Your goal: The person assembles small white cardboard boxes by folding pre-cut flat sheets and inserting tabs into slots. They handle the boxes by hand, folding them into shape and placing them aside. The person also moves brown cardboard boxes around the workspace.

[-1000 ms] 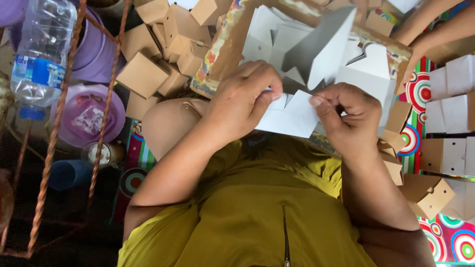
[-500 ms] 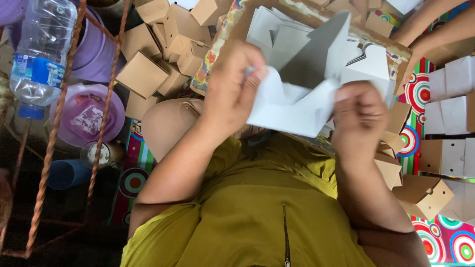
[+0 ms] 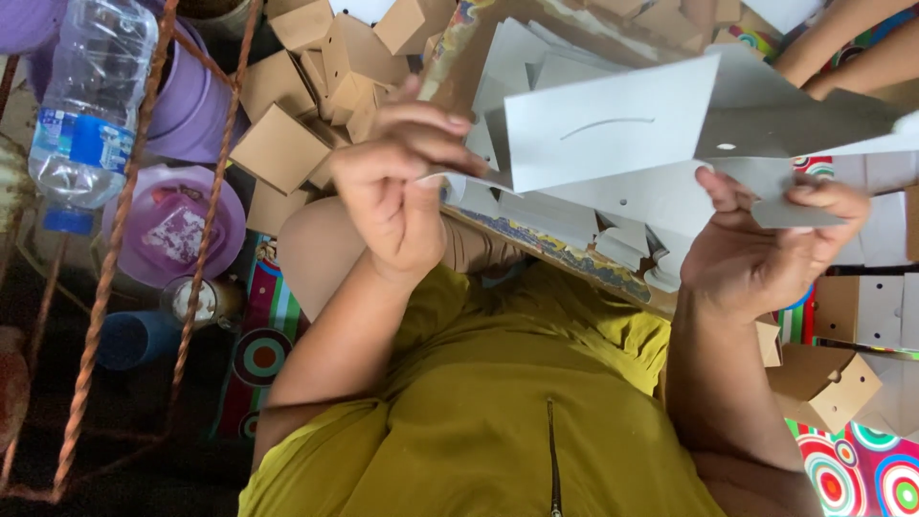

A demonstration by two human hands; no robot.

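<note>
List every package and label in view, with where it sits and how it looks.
Flat white card box blank: held up between left hand and right hand.
Folded brown boxes: piled upper left.
Plastic bottle: far left, clear, blue label.

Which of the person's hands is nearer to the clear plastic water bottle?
Left. The left hand holds the white card sheet nearer the frame's left side, where the water bottle hangs. The right hand grips the sheet's far edge, much farther away.
</note>
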